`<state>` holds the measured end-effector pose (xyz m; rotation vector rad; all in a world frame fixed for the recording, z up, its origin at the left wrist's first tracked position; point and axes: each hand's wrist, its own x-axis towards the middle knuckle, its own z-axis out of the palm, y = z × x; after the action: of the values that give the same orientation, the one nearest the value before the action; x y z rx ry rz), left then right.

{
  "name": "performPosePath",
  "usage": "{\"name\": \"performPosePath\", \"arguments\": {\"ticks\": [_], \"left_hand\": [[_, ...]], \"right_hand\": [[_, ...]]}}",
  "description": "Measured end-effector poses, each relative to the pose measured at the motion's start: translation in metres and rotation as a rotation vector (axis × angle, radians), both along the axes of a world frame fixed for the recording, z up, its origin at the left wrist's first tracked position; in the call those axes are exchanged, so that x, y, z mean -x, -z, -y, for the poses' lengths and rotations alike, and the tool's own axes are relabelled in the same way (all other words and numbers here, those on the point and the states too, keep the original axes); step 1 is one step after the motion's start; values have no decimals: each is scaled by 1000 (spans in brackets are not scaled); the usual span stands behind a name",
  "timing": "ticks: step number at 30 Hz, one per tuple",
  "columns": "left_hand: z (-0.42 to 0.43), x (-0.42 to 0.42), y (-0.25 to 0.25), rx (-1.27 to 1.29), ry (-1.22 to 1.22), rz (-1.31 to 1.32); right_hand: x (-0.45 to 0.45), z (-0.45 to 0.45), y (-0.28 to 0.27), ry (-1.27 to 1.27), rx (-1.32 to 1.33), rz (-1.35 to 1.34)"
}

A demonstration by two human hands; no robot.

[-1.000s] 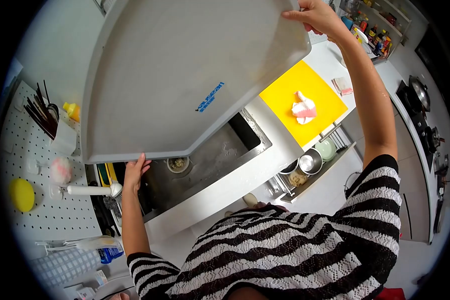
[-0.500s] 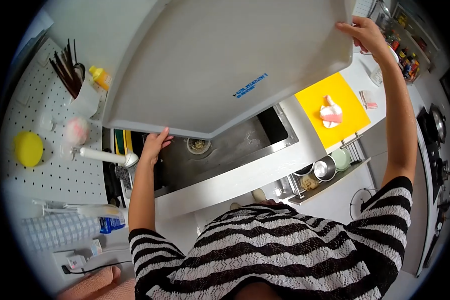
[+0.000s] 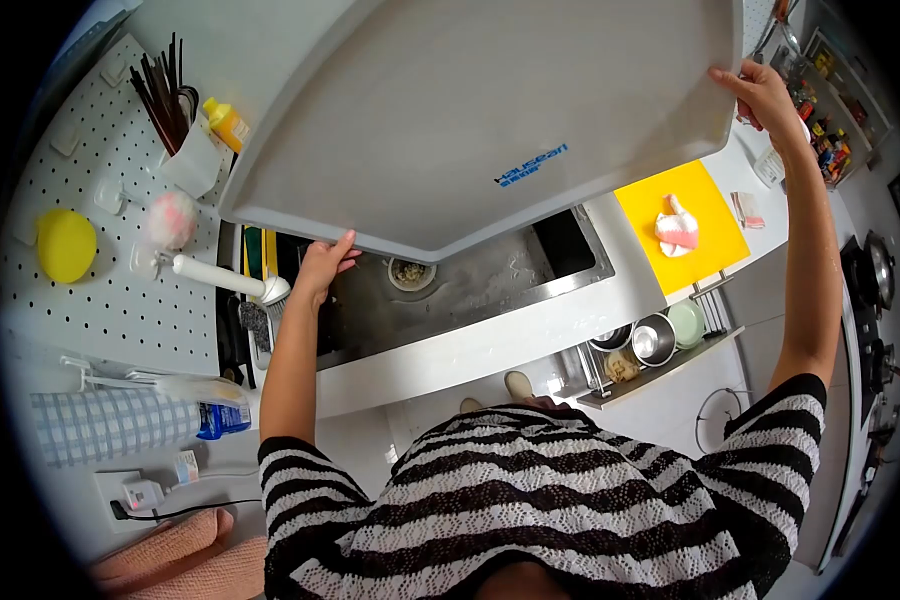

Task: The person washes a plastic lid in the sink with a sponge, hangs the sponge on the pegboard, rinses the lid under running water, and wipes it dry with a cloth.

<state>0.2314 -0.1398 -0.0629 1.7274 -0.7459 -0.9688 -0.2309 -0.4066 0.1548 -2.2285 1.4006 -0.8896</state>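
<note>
A large grey tray with a raised rim and blue lettering is held tilted over the sink, covering its back part. My left hand grips the lower left rim, thumb and fingers on the edge. At the upper right side, my right hand pinches the rim, thumb on the tray's inner face. Below the tray, the metal sink shows wet patches and a drain strainer with bits of debris in it.
A yellow cutting board bearing a pink-and-white cloth lies right of the sink. An open drawer with pots juts out below. On the left are a pegboard, a white-handled brush and a utensil holder.
The tray has shifted slightly right and up relative to the sink, with both hands still on its rim. The whole view has also shifted a little.
</note>
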Motion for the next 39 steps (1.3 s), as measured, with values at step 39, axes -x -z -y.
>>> {"name": "performPosePath", "arguments": {"ticks": [39], "left_hand": [[-35, 72, -45, 100, -314, 222]], "right_hand": [[56, 21, 54, -128, -116, 58]]}}
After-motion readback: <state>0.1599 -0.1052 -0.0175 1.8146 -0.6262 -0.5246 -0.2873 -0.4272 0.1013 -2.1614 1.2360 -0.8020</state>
